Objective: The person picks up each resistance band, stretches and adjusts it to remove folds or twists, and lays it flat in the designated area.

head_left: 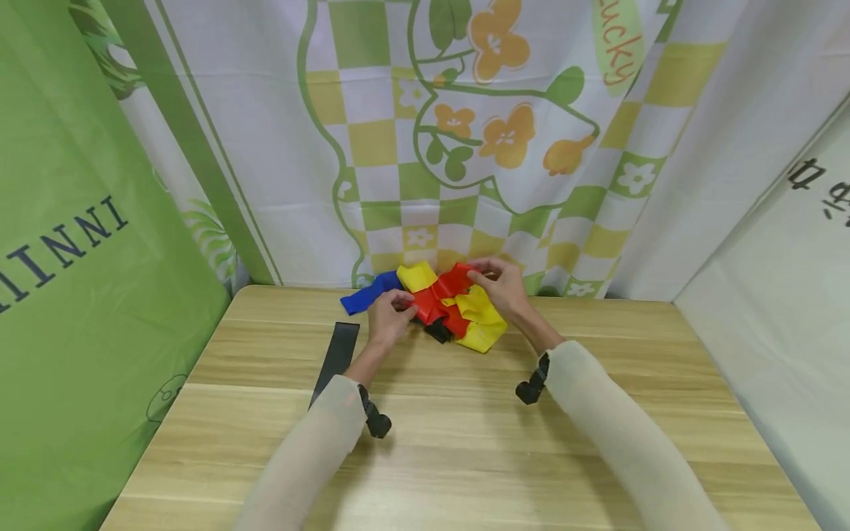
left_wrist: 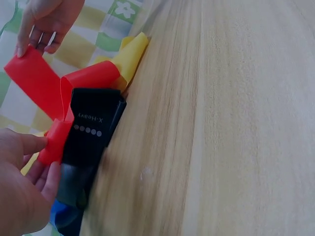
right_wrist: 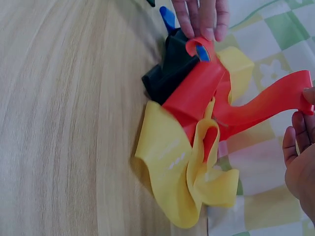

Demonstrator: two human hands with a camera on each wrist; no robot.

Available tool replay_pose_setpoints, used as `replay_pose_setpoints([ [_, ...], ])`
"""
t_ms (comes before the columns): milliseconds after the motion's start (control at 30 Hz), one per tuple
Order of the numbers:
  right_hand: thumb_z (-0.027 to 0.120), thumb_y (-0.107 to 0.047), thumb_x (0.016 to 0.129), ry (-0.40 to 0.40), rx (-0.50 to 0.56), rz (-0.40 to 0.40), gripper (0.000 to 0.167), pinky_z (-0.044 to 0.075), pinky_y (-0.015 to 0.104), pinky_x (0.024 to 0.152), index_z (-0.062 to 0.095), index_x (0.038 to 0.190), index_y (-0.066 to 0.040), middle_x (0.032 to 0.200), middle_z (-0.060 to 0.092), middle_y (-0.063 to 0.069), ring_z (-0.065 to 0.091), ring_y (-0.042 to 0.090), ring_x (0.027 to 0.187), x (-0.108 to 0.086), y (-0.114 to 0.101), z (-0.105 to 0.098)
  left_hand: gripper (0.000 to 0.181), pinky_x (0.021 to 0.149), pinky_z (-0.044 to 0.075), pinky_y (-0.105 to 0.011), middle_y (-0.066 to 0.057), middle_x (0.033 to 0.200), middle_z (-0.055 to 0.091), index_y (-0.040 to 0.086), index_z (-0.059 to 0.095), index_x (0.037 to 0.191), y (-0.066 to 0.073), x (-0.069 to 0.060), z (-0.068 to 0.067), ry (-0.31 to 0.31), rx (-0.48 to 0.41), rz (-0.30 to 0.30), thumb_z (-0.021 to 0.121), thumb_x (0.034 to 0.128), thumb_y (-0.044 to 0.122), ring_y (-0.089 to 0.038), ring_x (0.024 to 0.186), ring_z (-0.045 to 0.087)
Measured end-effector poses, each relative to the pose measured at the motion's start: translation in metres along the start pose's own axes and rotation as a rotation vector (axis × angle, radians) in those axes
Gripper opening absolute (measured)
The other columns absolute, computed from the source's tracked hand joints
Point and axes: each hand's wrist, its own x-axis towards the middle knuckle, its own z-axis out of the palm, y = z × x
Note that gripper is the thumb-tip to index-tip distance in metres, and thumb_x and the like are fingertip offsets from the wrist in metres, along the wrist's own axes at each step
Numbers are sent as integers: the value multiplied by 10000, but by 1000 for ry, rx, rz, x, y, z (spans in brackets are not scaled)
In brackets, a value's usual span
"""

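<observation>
The red band [right_wrist: 194, 93], yellow band [right_wrist: 167, 155] and black band [left_wrist: 91, 125] look like smooth, thin rubber with a soft sheen, as does the blue band [head_left: 368, 295]. The worktop [head_left: 465, 457] shows smooth, faintly glossy wood grain; the printed curtain [head_left: 259, 110] looks like creased, smooth cloth, the pale sleeves [head_left: 620, 424] like matt fabric.

Right of the bright red band [head_left: 428, 306], a yellow band [head_left: 485, 328] carries pale print; left of it, another [head_left: 370, 293] is deep blue; in front, a black band [left_wrist: 83, 150] bears grey dots. Behind it, the white curtain [head_left: 372, 144] shows green-yellow checks, orange flowers.
</observation>
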Motion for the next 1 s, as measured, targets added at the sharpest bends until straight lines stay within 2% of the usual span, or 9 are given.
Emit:
replay_pose_setpoints([
  [133, 737, -108, 1009, -24, -16, -27, 256, 518, 222, 707, 748, 1220, 37, 1087, 738, 205, 701, 232, 900, -3, -8, 2, 204, 874, 617, -418, -178, 1083, 721, 3, 762, 1101, 6, 2, 2, 20, 34, 92, 823, 908, 29, -312, 1006, 718],
  [200, 741, -109, 1006, -38, -10, -48, 261, 512, 206, 699, 747, 1219, 41, 1093, 742, 224, 683, 137, 854, -4, -11, 3, 266, 936, 599, -451, -203, 1162, 703, -1, 749, 1184, 10, 4, 2, -5, 26, 129, 809, 929, 42, -346, 1086, 694],
  [300, 736, -89, 1006, -66, 30, -81, 262, 538, 197, 699, 737, 1222, 59, 1109, 733, 275, 670, 90, 817, -4, -16, 5, 382, 1049, 537, -518, -203, 1337, 668, 27, 701, 1335, 16, 8, 3, -91, -20, 152, 779, 967, 87, -396, 1246, 627],
  [367, 733, -70, 1004, -83, 73, -97, 255, 565, 201, 705, 731, 1218, 69, 1115, 725, 296, 683, 107, 812, -4, -20, 7, 457, 1089, 518, -537, -178, 1457, 617, 60, 642, 1432, 19, 10, 4, -178, -89, 146, 751, 990, 103, -403, 1338, 585],
  [433, 730, -57, 1002, -96, 97, -107, 255, 587, 211, 720, 722, 1218, 80, 1124, 721, 303, 700, 125, 823, -3, -24, 8, 523, 1104, 511, -541, -153, 1534, 567, 77, 573, 1508, 21, 12, 5, -256, -162, 130, 726, 1008, 106, -407, 1392, 552],
  [533, 736, -55, 996, -99, 112, -115, 251, 597, 221, 763, 720, 1211, 74, 1134, 725, 274, 719, 135, 871, -4, -29, 10, 577, 1091, 529, -513, -146, 1571, 535, 86, 502, 1566, 24, 15, 7, -341, -257, 105, 699, 1023, 87, -397, 1407, 549],
  [667, 732, -47, 991, -96, 125, -119, 260, 592, 225, 811, 712, 1221, 74, 1126, 734, 212, 723, 123, 925, -6, -37, 10, 521, 1080, 542, -474, -175, 1484, 610, 55, 552, 1516, 26, 17, 8, -376, -261, 89, 710, 1022, 110, -383, 1342, 599],
  [800, 716, -17, 992, -89, 167, -125, 275, 599, 220, 779, 691, 1238, 105, 1053, 740, 114, 711, 105, 869, -6, -45, 11, 387, 1052, 552, -475, -176, 1345, 701, 29, 671, 1367, 26, 18, 6, -358, -225, 84, 738, 1010, 163, -362, 1263, 648],
  [1000, 695, 17, 997, -72, 256, -116, 278, 581, 204, 715, 665, 1248, 131, 969, 723, -2, 685, 118, 813, -4, -55, 7, 273, 1073, 531, -498, -135, 1296, 730, 44, 722, 1242, 25, 18, 1, -341, -225, 81, 746, 1005, 177, -320, 1279, 647],
])
